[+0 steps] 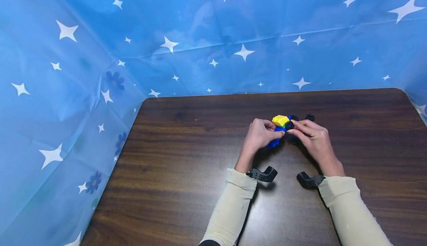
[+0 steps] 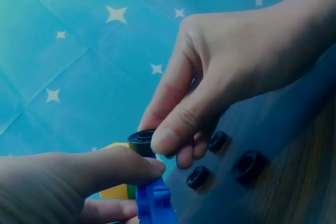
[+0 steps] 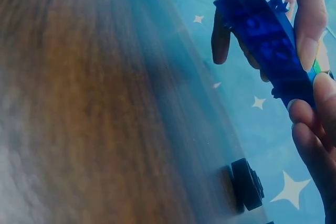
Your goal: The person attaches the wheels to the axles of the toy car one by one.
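Note:
Near the far side of the table, my left hand grips a toy vehicle with a blue base and a yellow block on top. A bit of green shows beside the yellow block. My right hand pinches a black toy wheel against the side of the vehicle, close to my left thumb. The left wrist view does not show whether the wheel is seated. In the right wrist view, the underside of the blue base faces the camera, and fingers of both hands touch it.
Several loose black wheels lie on the dark wooden table; one wheel is nearest in the left wrist view, and another wheel is beyond my right hand. A blue star-patterned curtain stands behind the table and along its left.

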The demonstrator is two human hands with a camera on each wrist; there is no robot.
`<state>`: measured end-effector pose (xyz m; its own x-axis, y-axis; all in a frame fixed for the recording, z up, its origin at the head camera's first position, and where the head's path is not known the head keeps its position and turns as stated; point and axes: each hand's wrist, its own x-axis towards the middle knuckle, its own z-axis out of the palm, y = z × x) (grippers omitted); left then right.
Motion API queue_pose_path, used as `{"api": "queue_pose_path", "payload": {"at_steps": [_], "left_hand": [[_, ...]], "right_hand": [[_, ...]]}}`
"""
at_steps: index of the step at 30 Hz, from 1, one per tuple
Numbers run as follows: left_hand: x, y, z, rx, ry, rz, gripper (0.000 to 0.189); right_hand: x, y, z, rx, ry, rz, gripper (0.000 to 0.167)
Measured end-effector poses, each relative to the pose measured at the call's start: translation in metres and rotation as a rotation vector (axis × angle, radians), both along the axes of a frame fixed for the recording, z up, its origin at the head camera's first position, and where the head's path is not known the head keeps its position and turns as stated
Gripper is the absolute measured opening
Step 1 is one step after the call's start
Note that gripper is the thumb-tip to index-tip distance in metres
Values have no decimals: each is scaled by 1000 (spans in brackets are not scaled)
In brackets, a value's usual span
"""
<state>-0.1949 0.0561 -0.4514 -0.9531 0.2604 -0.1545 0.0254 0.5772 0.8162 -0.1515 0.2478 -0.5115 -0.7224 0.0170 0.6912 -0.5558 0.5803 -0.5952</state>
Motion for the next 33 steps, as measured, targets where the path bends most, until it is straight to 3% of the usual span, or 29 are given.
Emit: {"api": "queue_pose_path", "payload": {"at_steps": [12, 26, 33], "left_hand": [[0, 6, 1, -31, -18, 8, 32], [2, 2, 0, 2, -56, -14, 32], [1, 0, -1, -33, -67, -7, 32]], "right_hand": [[-2, -4, -3, -38, -62, -67, 42], [-1, -1, 0, 53, -209, -60, 40], [0, 0, 2, 105, -268, -54, 46]]}}
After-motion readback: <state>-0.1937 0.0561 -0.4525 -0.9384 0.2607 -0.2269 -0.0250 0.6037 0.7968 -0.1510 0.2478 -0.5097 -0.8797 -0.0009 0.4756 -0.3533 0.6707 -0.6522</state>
